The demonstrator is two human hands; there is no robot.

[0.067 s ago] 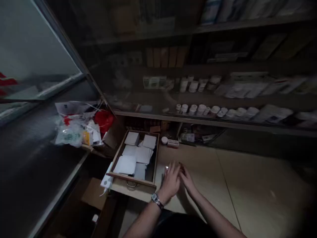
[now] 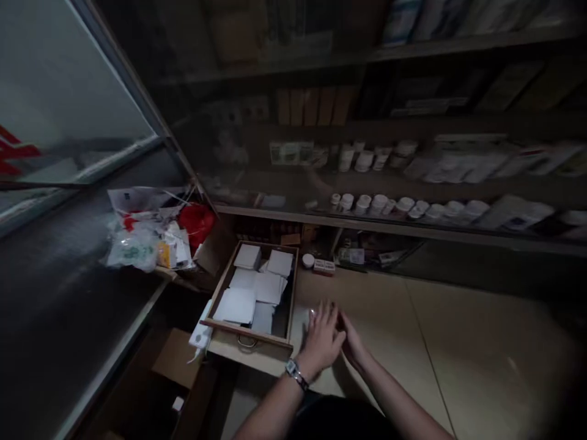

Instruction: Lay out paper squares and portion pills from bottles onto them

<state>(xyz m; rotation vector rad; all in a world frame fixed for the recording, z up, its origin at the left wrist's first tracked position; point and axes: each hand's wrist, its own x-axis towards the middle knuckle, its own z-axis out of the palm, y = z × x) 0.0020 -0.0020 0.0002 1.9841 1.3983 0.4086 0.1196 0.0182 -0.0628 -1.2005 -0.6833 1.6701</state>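
A: Where are the two hands, please?

B: They are together below the middle of the frame, over the pale tabletop [image 2: 389,342]; the left hand [image 2: 323,342], with a wristwatch [image 2: 297,374] on its wrist, partly covers the right hand [image 2: 353,345] in this view.

A: And the fingers; do they hold something?

B: The left fingers are stretched and only narrowly apart, the thumb toward the right hand; the right fingers are mostly hidden; I cannot tell whether something is between the hands (a small bright spot shows by the left fingertips, but it is too blurred to name).

A: What is nearest to them?

B: The wooden drawer [image 2: 273,348], just beside them, left of the frame's centre; in it lie stacks of flat white pieces [image 2: 236,305]; its metal handle [image 2: 247,343] faces the bottom of the frame.

A: And farther up?

B: A white jar [image 2: 308,261] and small boxes [image 2: 324,267] stand near the centre; white containers [image 2: 380,203] line the shelf at the right.
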